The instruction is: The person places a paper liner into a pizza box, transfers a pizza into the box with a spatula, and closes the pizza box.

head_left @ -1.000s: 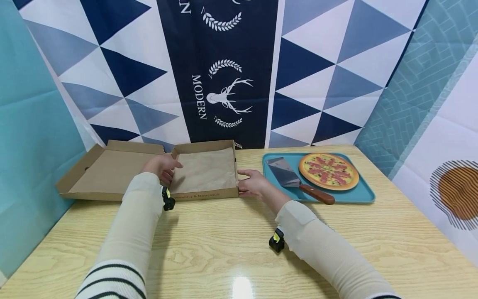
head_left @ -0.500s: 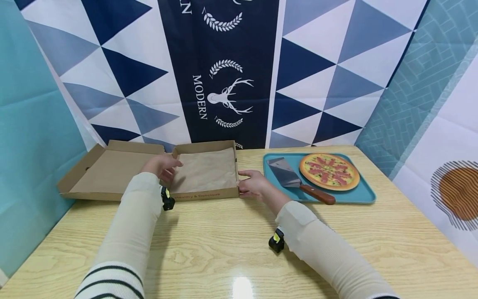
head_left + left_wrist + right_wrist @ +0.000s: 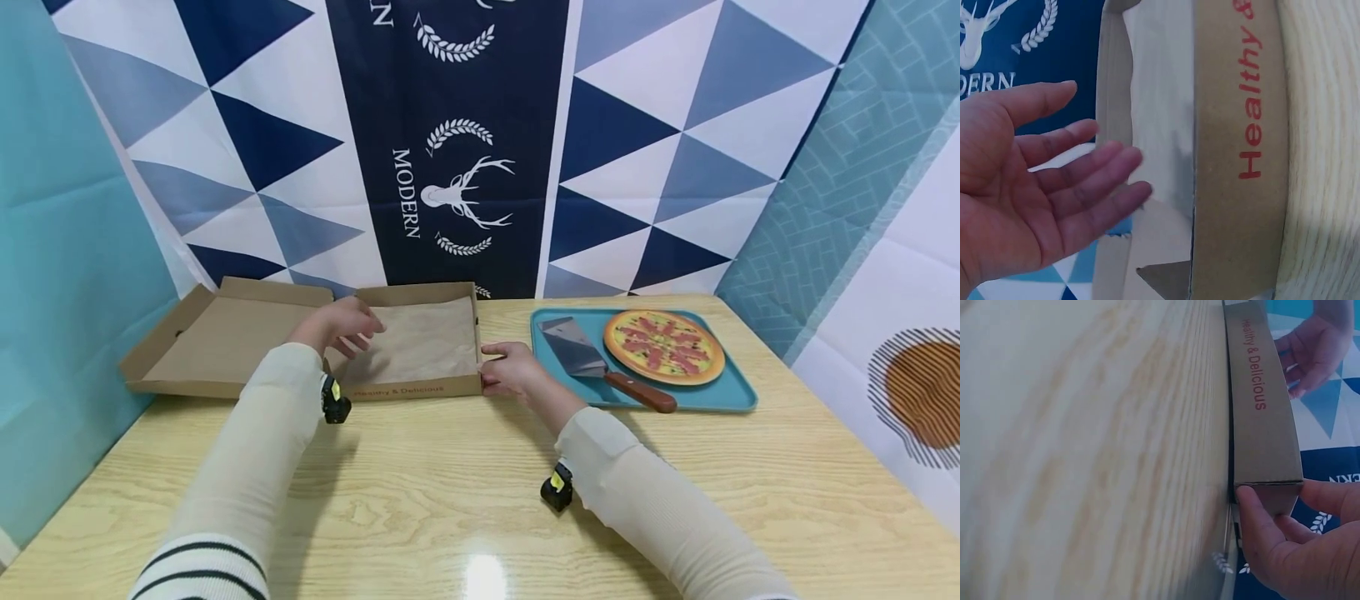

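Observation:
An open brown cardboard pizza box lined with brown paper sits at the back of the table, its lid folded out to the left. "Healthy & Delicious" is printed on its front wall. My left hand hovers above the box's left part, palm and spread fingers plain in the left wrist view and holding nothing. At the right end wall, fingertips of my right hand touch the outside; the right wrist view shows them spread across its front and upper corners.
To the right of the box lies a blue tray. On it are a pizza and a metal pizza server with a wooden handle over the tray's front edge. A patterned cloth hangs behind the table.
My left hand has lifted slightly away from the box's left side and moved a little right, over the paper. The right hand stays at the right wall. The view has shifted slightly.

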Available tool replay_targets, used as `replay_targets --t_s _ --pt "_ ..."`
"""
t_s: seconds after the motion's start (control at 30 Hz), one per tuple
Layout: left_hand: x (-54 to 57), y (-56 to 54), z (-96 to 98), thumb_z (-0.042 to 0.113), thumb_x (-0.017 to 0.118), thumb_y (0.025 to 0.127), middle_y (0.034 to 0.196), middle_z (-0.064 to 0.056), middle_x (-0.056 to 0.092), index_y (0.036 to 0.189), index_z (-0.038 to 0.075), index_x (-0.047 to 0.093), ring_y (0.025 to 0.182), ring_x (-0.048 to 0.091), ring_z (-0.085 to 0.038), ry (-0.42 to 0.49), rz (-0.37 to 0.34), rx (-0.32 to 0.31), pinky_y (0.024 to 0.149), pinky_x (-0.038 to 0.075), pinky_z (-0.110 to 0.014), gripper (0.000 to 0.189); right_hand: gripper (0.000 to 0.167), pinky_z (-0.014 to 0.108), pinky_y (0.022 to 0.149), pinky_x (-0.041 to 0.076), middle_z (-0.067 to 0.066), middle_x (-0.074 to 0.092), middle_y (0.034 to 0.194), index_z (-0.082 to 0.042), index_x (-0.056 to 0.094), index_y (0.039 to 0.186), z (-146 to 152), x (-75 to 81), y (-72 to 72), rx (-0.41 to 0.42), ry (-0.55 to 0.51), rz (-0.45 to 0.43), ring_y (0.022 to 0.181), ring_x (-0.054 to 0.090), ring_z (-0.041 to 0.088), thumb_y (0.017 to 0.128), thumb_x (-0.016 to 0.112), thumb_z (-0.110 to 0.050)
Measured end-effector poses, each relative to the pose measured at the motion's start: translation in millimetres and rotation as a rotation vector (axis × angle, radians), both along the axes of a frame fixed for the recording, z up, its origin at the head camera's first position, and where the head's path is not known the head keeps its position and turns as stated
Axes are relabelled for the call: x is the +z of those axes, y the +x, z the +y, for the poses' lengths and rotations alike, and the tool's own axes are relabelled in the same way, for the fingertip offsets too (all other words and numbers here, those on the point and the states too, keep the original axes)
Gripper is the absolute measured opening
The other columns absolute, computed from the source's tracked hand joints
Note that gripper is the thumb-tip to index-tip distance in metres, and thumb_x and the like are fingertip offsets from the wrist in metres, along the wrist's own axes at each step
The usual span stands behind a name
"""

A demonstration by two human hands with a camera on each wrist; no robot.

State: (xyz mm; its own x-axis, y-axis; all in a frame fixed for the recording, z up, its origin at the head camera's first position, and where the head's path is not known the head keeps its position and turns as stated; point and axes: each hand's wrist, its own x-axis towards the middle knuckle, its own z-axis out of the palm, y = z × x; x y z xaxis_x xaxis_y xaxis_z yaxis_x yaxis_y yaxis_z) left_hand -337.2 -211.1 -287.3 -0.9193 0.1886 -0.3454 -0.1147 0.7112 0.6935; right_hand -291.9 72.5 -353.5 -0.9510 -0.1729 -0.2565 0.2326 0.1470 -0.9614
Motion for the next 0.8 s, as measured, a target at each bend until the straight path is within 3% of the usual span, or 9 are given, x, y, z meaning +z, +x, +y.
replay_targets --t_s 0.13,0.33,0.57,0.7,0.8 --pt "1.6 2.6 4.7 0.020 0.053 0.101 0.131 -0.024 0.052 0.135 -0.006 0.050 0.112 0.058 -0.036 -0.073 0.120 -0.080 0.083 0.056 -0.044 0.043 0.047 0.042 0.085 0.056 0.026 0.054 0.122 0.004 0.045 0.141 -0.3 1.5 1.3 -0.002 0.016 0.011 0.100 0.061 0.031 0.096 0.056 0.002" --pt "0.3 7.5 10.7 0.016 0.059 0.097 0.109 -0.018 0.065 0.126 -0.006 0.058 0.090 0.064 -0.027 -0.258 0.291 -0.232 0.069 0.056 -0.035 0.037 0.046 0.041 0.084 0.057 0.027 0.056 0.120 0.007 0.044 0.140 -1.2 2.7 2.2 0.002 0.016 0.012 0.093 0.062 0.028 0.097 0.056 0.000" --pt "-2.7 13.3 15.2 0.015 0.063 0.094 0.111 -0.017 0.066 0.119 -0.005 0.064 0.102 0.062 -0.031 -0.360 0.407 -0.321 0.090 0.051 -0.046 0.033 0.047 0.042 0.087 0.055 0.029 0.054 0.127 0.010 0.041 0.141 -0.1 4.6 3.5 0.021 0.000 -0.002 0.094 0.062 0.030 0.098 0.054 -0.006" --pt "-2.2 17.2 16.8 0.014 0.065 0.092 0.108 -0.017 0.067 0.117 -0.005 0.065 0.103 0.062 -0.031 -0.365 0.443 -0.331 0.091 0.050 -0.046 0.032 0.046 0.043 0.088 0.055 0.030 0.053 0.127 0.012 0.041 0.139 3.8 8.2 4.9 0.041 0.027 0.032 0.099 0.061 0.033 0.098 0.053 -0.005" --pt "-0.4 21.5 19.1 0.014 0.067 0.091 0.107 -0.016 0.067 0.116 -0.005 0.066 0.101 0.062 -0.031 -0.365 0.473 -0.333 0.090 0.051 -0.046 0.032 0.045 0.042 0.087 0.055 0.030 0.051 0.128 0.012 0.044 0.137 7.3 12.0 7.0 0.059 0.103 0.095 0.106 0.059 0.039 0.098 0.054 -0.007"
